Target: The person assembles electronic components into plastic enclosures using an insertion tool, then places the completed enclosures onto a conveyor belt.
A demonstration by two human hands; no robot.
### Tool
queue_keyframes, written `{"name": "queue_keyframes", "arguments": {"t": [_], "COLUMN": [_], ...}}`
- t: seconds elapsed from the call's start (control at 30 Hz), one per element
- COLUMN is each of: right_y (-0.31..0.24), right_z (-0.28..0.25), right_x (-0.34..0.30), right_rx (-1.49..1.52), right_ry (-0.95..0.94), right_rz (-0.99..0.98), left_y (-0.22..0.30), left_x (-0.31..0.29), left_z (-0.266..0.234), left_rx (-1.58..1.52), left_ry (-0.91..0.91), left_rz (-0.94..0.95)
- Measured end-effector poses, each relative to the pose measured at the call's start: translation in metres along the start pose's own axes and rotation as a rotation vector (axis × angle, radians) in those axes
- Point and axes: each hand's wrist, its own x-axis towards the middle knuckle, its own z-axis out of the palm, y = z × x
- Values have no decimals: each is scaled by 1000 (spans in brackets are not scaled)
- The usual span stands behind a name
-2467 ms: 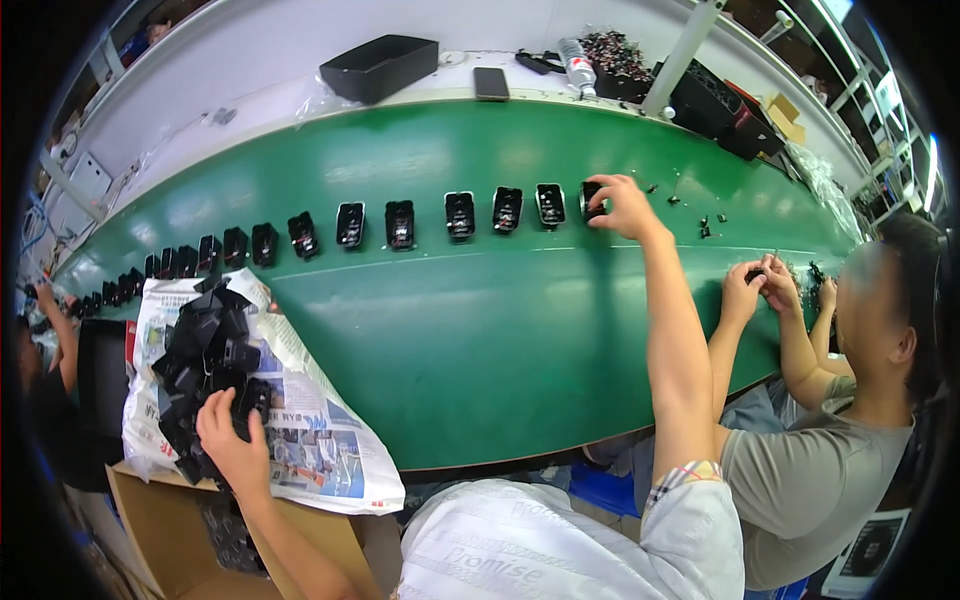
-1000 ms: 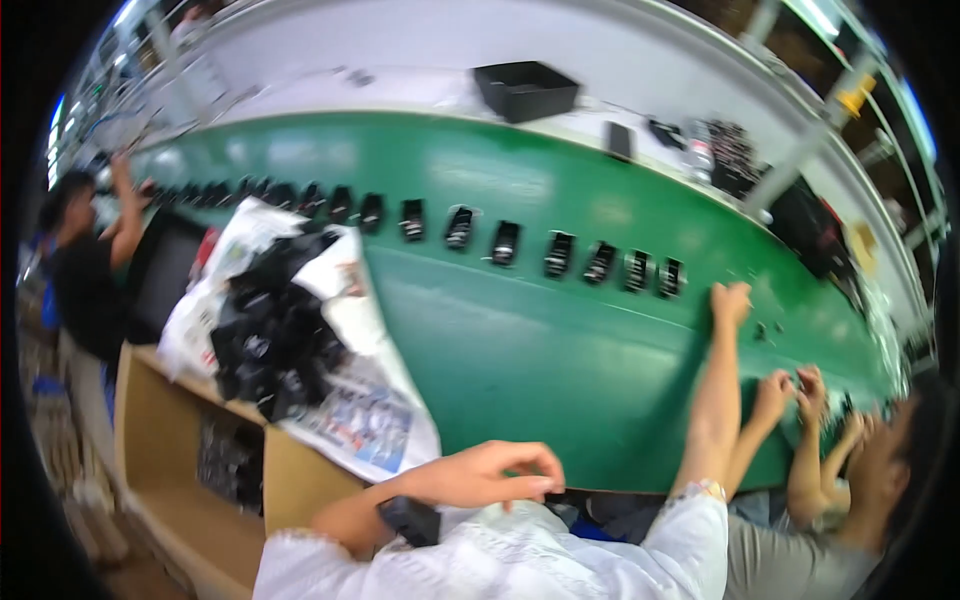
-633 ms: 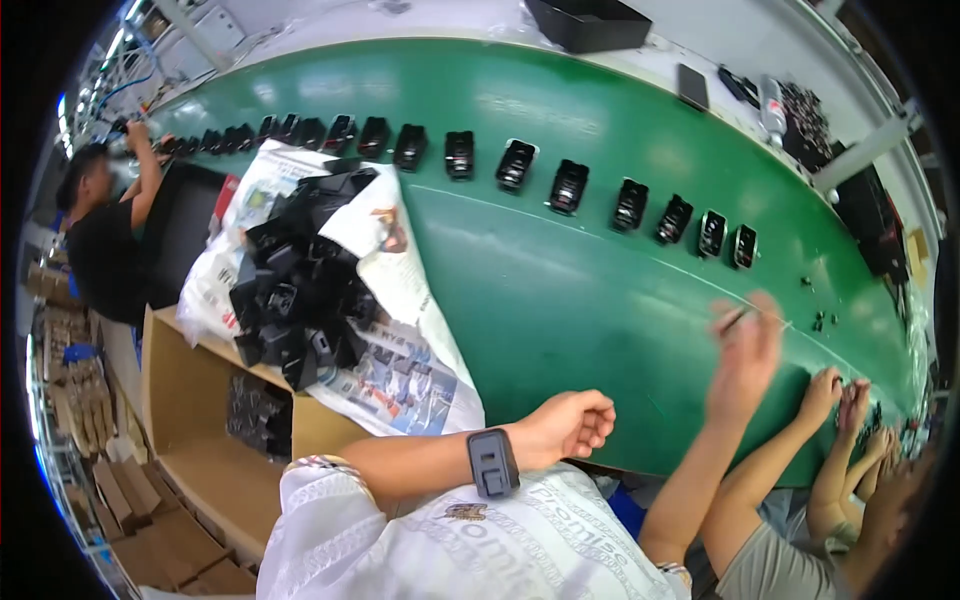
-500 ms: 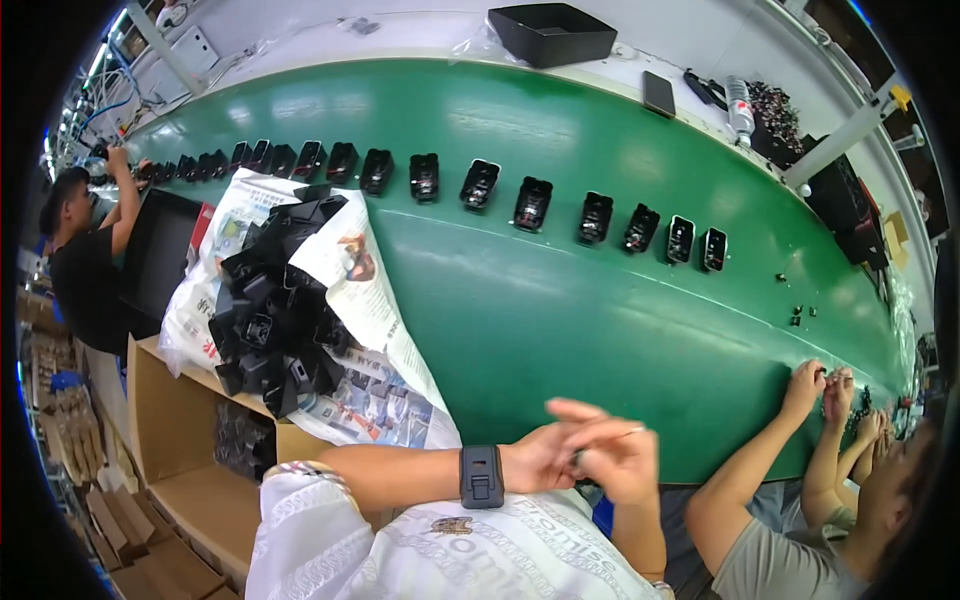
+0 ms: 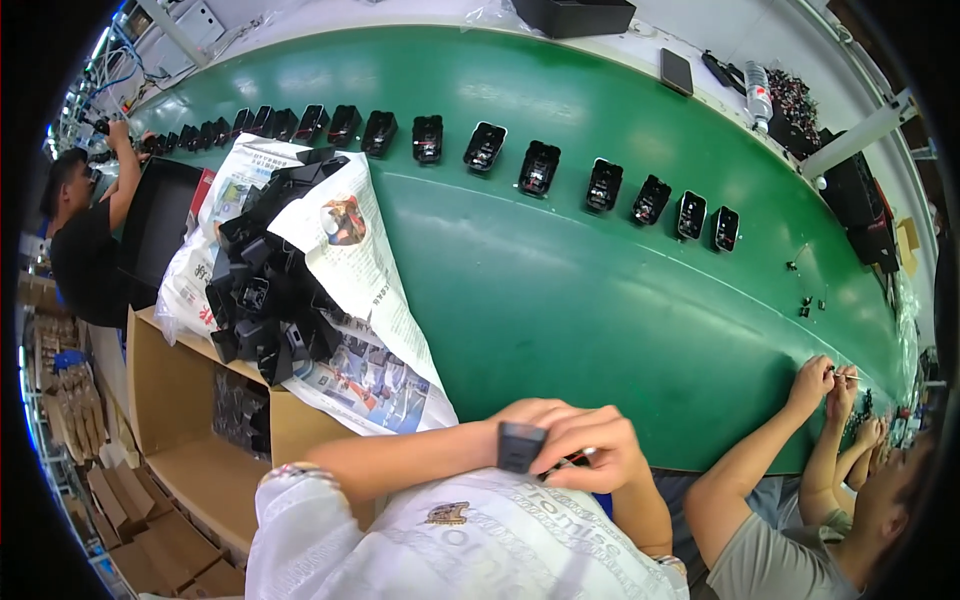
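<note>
The person's 2 hands meet close to the chest, just at the near edge of the green conveyor belt point(image 5: 560, 290). The right hand point(image 5: 590, 450) lies over the left hand point(image 5: 525, 415), its fingers curled down across it, and it covers most of the left hand, so I cannot tell whether the left fingers are open or closed. A small dark rectangular piece point(image 5: 520, 446) sits at the left wrist, right beside the right hand's fingers; whether it is strapped on or pinched between fingers is not clear. A thin sliver of red shows under the right fingers, too small to identify.

To the left of the hands, a spread newspaper point(image 5: 350, 290) hangs over the belt's edge, and a heap of black plastic housings point(image 5: 265, 290) lies on it, well apart from both hands. Across the belt, a row of the same black housings point(image 5: 540, 168) stands in a curving line along the far side, each one set apart from its neighbour.

Below the newspaper stands an open cardboard box point(image 5: 200, 420) with more dark parts inside. At the right, a co-worker's hands point(image 5: 830, 380) work at the belt's edge with some small item. Far left, another person in a black shirt point(image 5: 85, 250) reaches up toward the belt's end.
</note>
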Motion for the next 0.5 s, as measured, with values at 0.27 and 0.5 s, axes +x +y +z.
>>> {"name": "queue_keyframes", "arguments": {"t": [0.27,0.5], "right_y": [-21,-25], "right_z": [0,-4], "right_x": [11,-9], "right_rx": [-808,-540], "right_ry": [-62,339], "right_rz": [-178,-241], "left_y": [47,60], "left_x": [-8,-4], "left_z": [-20,-46], "left_rx": [-1314,-878], "left_ry": [199,254], "left_rz": [-589,-62]}}
